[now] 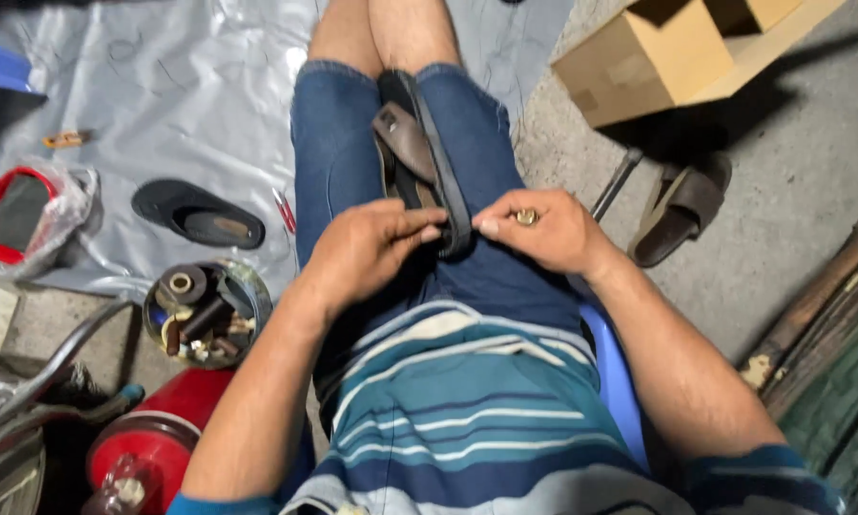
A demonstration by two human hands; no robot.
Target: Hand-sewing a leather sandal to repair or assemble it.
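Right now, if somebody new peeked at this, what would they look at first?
Probably the two hands in the middle: the left hand and the right hand both pinch the near end of a brown sandal clamped between the person's knees. Next, the red cylinder at the lower left, beside a round tin of odds and ends. A single dark sandal lies on the grey sheet to the left.

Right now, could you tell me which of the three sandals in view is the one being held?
The brown sandal on the lap, pinched by both hands' fingers. The black one lies on the grey sheet; another brown one sits on the concrete.
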